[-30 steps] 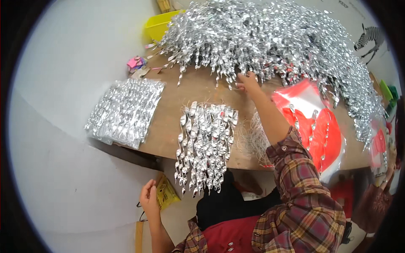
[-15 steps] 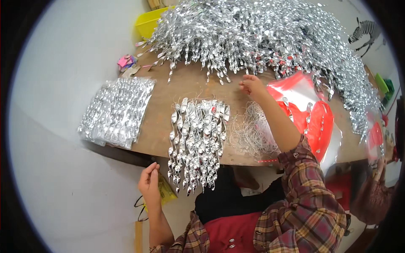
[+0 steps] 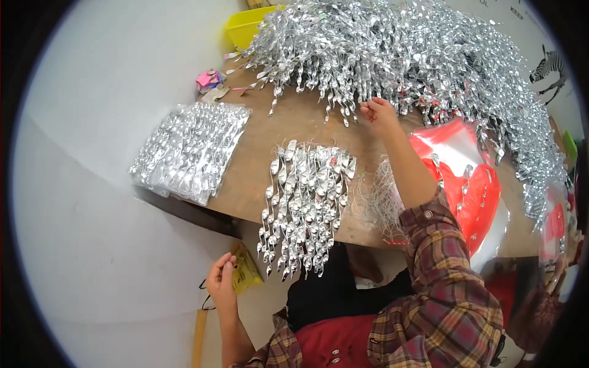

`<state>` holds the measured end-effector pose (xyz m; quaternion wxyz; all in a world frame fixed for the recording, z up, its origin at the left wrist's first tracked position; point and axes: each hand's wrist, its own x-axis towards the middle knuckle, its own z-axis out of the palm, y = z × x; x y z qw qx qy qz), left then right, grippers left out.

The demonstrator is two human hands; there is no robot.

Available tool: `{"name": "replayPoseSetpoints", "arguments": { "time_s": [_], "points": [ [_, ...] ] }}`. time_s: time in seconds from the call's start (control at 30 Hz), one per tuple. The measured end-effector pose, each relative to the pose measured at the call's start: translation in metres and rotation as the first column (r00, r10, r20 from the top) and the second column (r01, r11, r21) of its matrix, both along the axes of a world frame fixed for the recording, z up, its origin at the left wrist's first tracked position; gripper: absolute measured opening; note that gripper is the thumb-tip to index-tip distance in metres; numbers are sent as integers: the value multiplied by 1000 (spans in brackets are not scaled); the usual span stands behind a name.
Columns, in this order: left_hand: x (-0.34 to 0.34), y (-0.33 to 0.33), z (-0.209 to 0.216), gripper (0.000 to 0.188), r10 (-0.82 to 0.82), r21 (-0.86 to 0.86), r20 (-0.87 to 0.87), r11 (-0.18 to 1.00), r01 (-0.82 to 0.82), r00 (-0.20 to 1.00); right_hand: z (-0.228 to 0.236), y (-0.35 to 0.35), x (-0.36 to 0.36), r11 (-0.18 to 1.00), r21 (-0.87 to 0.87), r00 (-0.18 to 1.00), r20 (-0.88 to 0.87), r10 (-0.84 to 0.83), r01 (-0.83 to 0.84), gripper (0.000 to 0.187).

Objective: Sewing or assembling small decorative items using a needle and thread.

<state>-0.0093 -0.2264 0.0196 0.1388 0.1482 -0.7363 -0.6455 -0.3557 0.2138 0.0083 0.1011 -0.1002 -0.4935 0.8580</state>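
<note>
My right hand (image 3: 379,115) reaches over the table with thumb and fingertips pinched at the front fringe of a big heap of silver twisted foil strands (image 3: 374,49). Whether a strand is between those fingertips is too small to tell. Off the table's front edge, my left hand (image 3: 222,277) is raised with its fingers curled and pressed together; anything in them cannot be made out. Between the hands lies a flat bunch of silver spiral strands (image 3: 307,205), its lower ends hanging past the table edge. A tangle of thin pale threads (image 3: 383,205) sits beside it.
A clear bag packed with silver strands (image 3: 191,150) lies at the left of the brown table (image 3: 251,178). Red and clear plastic packaging (image 3: 469,202) is on the right. A yellow bin (image 3: 242,29) stands behind. Another person's hand (image 3: 557,273) shows at far right.
My right hand has moved away from me to the fringe of the silver heap. My left hand stays low and closed. The whole view has shifted slightly.
</note>
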Motion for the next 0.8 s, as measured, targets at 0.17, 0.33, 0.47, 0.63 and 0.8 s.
{"name": "replayPoseSetpoints", "arguments": {
  "time_s": [0.17, 0.33, 0.47, 0.63, 0.8],
  "points": [
    [-16, 28, 12, 20, -68, 26, -19, 997, 69, 997, 15, 10, 105, 996, 47, 997, -3, 81, -81, 26],
    [-26, 79, 29, 24, -318, 95, -106, 940, 328, 942, 35, -14, 269, 983, 50, 980, 104, 168, -174, 31],
    [-37, 157, 51, 32, -577, 212, -95, 784, 583, 811, 40, -32, 376, 966, 55, 948, 214, 236, -253, 30],
    [-57, 197, 47, 53, -536, 622, -184, 586, 520, 824, 24, -37, 437, 764, 31, 757, 172, 631, -644, 19],
    [-53, 188, 47, 41, -518, 585, -296, 566, 581, 802, 9, -34, 436, 733, 250, 774, 211, 597, -633, 21]
  ]
}}
